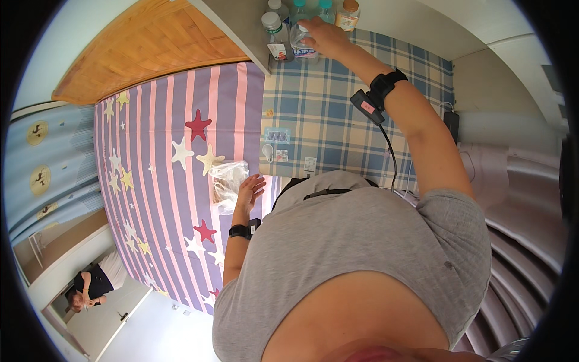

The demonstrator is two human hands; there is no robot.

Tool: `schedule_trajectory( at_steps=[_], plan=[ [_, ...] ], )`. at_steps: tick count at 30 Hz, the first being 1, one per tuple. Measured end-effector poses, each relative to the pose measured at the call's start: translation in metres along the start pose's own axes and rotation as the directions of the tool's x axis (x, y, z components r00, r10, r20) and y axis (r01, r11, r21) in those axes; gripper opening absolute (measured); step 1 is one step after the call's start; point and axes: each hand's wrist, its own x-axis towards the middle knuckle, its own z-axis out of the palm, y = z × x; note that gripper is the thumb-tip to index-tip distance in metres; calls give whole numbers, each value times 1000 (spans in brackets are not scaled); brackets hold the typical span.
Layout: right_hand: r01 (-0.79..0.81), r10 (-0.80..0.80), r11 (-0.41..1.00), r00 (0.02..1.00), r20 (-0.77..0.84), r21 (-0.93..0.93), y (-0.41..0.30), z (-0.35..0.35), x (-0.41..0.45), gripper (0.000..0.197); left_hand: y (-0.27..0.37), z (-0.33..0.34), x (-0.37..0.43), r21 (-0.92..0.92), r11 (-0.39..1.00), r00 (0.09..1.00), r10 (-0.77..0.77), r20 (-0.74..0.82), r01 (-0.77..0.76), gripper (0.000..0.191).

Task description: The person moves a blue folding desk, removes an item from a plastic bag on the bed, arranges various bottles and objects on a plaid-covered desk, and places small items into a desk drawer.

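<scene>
At the top of the view my right hand point(326, 38) has its thumb and fingers around the upper part of a clear plastic bottle point(304, 50) with a white cap. The bottle stands on a plaid tablecloth point(325, 95). Close by on its left is a clear jar point(277, 36) with a white lid and a label. Two bottles with teal caps point(325, 11) and an orange-capped bottle point(347, 18) stand behind and to the right. My left hand point(250, 190) is empty, fingers apart, beside a clear plastic bag point(228, 183) on the striped bed sheet point(176, 122); the bag's contents are unclear.
A panel point(235, 27) rises beside the bottles, near a wooden headboard point(158, 50). A cable point(391, 151) hangs from the device on my right wrist. A black adapter point(451, 124) sits at the table's right edge. Another person point(95, 280) is in the far lower left.
</scene>
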Motion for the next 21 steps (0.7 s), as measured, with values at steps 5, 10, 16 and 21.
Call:
schedule_trajectory(
  at_steps=[5, 10, 16, 21],
  plan=[
    [-64, 65, 994, 998, -17, 85, 16, -7, -19, 34, -29, -22, 8, -219, 975, 985, -63, -162, 26, 31],
    [-20, 34, 984, 997, -75, 179, 63, -38, -66, 27, -50, -32, 4, -296, 955, 971, -98, -219, 30, 34],
    [-289, 302, 941, 952, -52, 173, 198, -132, -161, 25, -84, -35, -24, -167, 985, 963, 0, -271, -47, 33],
    [-443, 434, 874, 896, -92, -201, 292, -151, -210, 27, -93, -26, -40, -227, 974, 930, -76, -359, -8, 32]
  ],
)
